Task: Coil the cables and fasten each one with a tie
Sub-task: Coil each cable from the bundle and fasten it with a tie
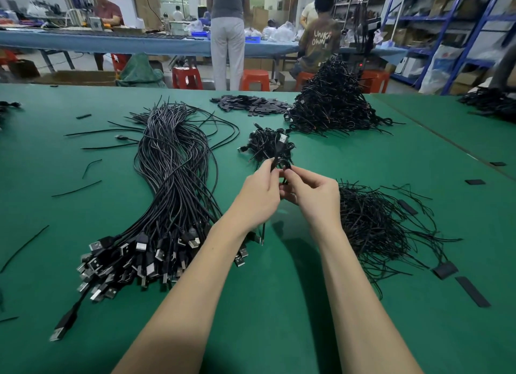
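My left hand and my right hand meet above the green table, both pinching one small coiled black cable whose USB plug sticks up past my fingers. One thin end of it hangs below my left wrist. A long bundle of uncoiled black USB cables lies to the left, plugs toward me. A heap of thin black wire ties lies just right of my right hand. A small pile of coiled cables sits right behind my hands.
A tall heap of coiled cables rises at the back right, with a pile of flat black strips beside it. Loose ties and black strips lie scattered on the table. People work at a blue table behind; shelving stands on the right.
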`<state>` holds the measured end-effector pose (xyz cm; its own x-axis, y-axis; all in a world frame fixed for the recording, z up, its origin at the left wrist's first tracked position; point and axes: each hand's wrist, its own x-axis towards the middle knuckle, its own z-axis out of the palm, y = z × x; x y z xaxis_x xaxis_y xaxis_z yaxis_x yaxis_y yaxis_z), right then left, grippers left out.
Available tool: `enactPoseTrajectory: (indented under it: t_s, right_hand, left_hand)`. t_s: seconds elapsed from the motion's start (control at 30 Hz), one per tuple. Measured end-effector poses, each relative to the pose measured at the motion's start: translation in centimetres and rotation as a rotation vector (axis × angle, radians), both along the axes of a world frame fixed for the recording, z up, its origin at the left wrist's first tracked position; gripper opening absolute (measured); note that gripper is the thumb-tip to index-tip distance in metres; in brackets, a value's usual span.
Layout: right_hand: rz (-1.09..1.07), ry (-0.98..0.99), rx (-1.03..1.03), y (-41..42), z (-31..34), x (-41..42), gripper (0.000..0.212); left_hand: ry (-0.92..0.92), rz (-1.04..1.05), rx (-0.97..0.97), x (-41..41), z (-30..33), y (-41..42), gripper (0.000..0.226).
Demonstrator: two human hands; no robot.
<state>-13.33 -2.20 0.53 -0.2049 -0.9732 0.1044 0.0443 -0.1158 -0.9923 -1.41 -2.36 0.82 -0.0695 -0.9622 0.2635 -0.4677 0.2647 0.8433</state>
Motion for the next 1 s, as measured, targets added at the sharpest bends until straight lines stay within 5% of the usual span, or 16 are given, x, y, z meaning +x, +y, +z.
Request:
enactPoseTrajectory:
  t_s: [0.27,0.37,0.53,0.7,0.83,0.9,1.0]
  right_hand:
    - [0.087,0.17,-0.062,0.2,1.1,-0.5,0.005]
    - [0.057,0.207,-0.069,0.0,1.4,-0.7,0.021]
    - [0.013,0.184,-0.038,0.0,1.0,-1.5,0.009]
    - [-0.065,0.135,-0.044,-0.4,1.4,-1.9,0.014]
    - [-0.035,0.038,-0.055,-0.3,0.9,-1.5,0.008]
    - [-0.061,0.198,-0.08,-0.3,0.5,-1.9,0.006]
    - [-0.132,0.839,-0.047,-0.4,-0.6,-3.3,0.013]
  left_hand:
    - [-0.197,0.067,-0.019,-0.3,0.1,-0.1,0.014]
    - [-0.294,0.029,-0.014,-0.4,0.0,0.0,0.01]
    - [-0.424,-0.092,0.046,-0.5,0.4,0.3,0.011]
    - [-0.106,-0.18,0.067,-0.6,0.6,0.4,0.013]
    - [0.099,-0.054,0.054,-0.5,-0.4,0.1,0.01]
    - [0.134,0.018,0.06,-0.2,-1.0,-0.2,0.016]
    - [0.266,0.103,0.088,0.6,-1.2,-0.7,0.018]
